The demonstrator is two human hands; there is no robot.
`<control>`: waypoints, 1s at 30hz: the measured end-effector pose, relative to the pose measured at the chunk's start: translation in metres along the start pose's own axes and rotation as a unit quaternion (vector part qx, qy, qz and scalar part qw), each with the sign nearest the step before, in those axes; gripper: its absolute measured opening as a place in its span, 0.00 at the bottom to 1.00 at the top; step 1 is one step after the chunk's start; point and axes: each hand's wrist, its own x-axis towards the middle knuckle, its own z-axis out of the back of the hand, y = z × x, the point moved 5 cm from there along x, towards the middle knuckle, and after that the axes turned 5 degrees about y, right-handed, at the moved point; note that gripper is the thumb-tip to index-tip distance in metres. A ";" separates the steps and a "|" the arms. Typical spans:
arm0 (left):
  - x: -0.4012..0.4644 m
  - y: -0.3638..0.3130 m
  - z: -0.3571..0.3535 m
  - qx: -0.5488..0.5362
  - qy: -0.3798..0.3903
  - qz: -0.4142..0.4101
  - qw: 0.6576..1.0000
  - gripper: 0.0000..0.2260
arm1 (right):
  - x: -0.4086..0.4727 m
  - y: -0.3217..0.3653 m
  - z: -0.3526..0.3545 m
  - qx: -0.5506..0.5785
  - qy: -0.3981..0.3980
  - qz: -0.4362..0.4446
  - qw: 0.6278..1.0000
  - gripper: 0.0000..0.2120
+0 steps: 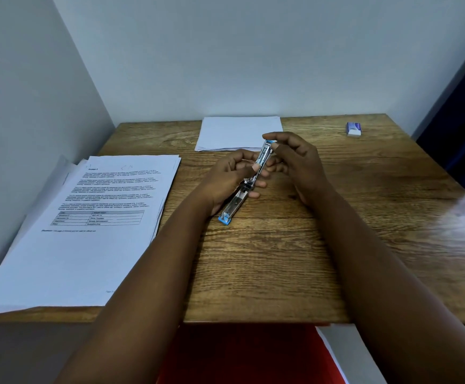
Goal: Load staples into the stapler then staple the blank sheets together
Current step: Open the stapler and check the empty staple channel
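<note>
A metal stapler (237,202) with blue ends lies swung fully open over the middle of the wooden table (281,259). My left hand (227,180) grips it near the hinge, fingers curled around the far half. My right hand (295,159) pinches the blue tip of the raised far arm between thumb and forefinger. A stack of blank white sheets (238,133) lies flat behind the hands at the table's back edge. A small blue and white staple box (354,129) sits at the back right, apart from both hands.
A thick pile of printed pages (87,225) covers the table's left side and overhangs its edge. Walls close off the back and left. A dark blue panel (461,139) stands at the right. Something red (239,356) shows below the table's front edge.
</note>
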 end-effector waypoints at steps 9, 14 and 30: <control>0.001 0.001 0.000 0.025 -0.040 0.000 0.999 0.04 | -0.005 0.009 -0.002 -0.141 -0.054 0.066 0.986 0.10; 0.003 0.003 0.000 0.026 -0.059 0.000 0.998 0.03 | -0.013 0.027 0.000 -0.322 -0.143 0.176 0.919 0.11; 0.004 0.004 0.002 0.062 -0.078 0.004 0.995 0.10 | -0.013 0.031 -0.011 -0.470 -0.133 0.193 0.851 0.13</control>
